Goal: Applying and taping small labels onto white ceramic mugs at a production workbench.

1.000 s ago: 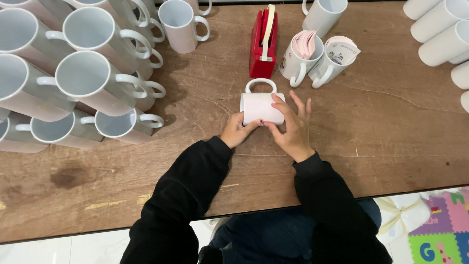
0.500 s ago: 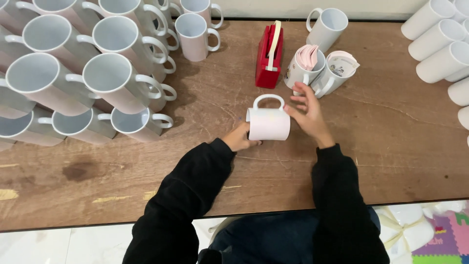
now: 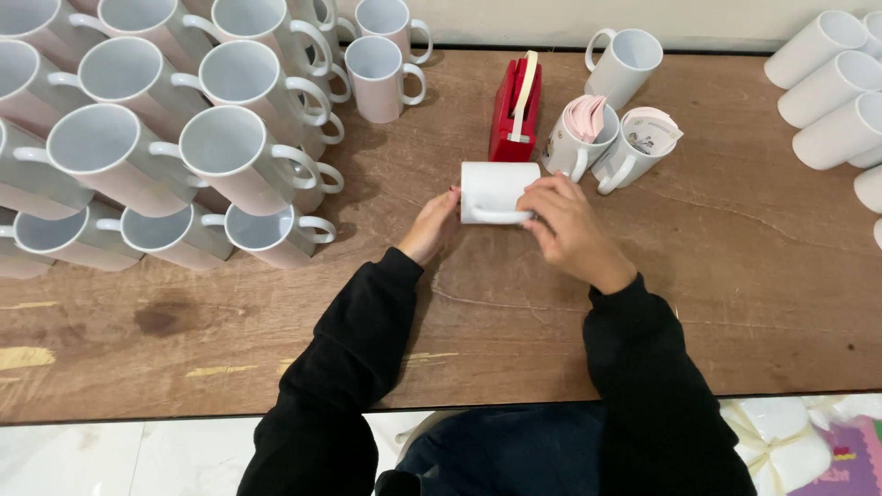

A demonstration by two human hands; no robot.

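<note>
Lying on its side near the middle of the wooden bench [image 3: 753, 303], a plain white mug [image 3: 496, 188] is held between both hands, its handle turned toward the person. Head view: the left hand [image 3: 430, 225] presses its fingertips against the left end of the mug, fingers loosely curved rather than wrapped around it. The right hand [image 3: 570, 230] covers the right end, fingers curled over the rim and touching the handle, so the mug is gripped from both ends. Both arms wear black sleeves [image 3: 349, 367]. Just behind the mug stands a red tape dispenser [image 3: 513, 115] with a pale strip of tape running up its top edge. Just right of the dispenser, 2 white mugs [image 3: 602, 142] stand close together, each stuffed with folded printed sheets, pinkish in the left one. A further empty mug [image 3: 625, 64] stands upright behind them. On the left of the bench, a large stack of white mugs [image 3: 156, 138] lies in rows with open mouths facing the camera, handles to the right. At the right edge, a smaller group of white mugs [image 3: 836, 101] lies on its side, well apart from the hands.
</note>
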